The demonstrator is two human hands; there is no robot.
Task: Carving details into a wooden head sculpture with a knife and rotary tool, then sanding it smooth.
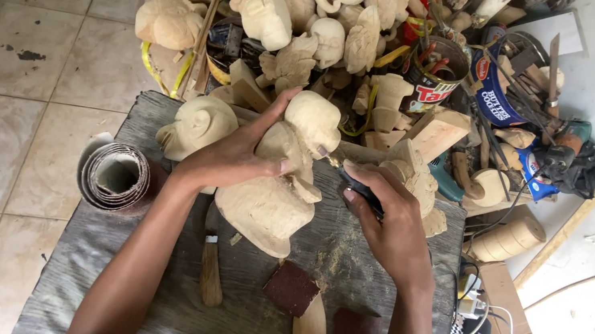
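Observation:
A pale wooden carving (271, 203) of an elephant-like figure lies on the grey cloth-covered work surface (123, 275). My left hand (234, 156) clasps the carving around its upper part, fingers spread over the wood. My right hand (386, 219) is closed around a dark-handled carving tool (359, 188) whose tip touches the carving near its head. Fine wood dust lies beneath the figure.
Another pale carved head (197, 125) rests left of my left hand. A sandpaper roll (116, 176), a wooden-handled tool (211, 270) and dark sandpaper pieces (292, 288) lie nearby. A heap of unfinished carvings (268, 7), tins (432, 73) and tools crowds the far side.

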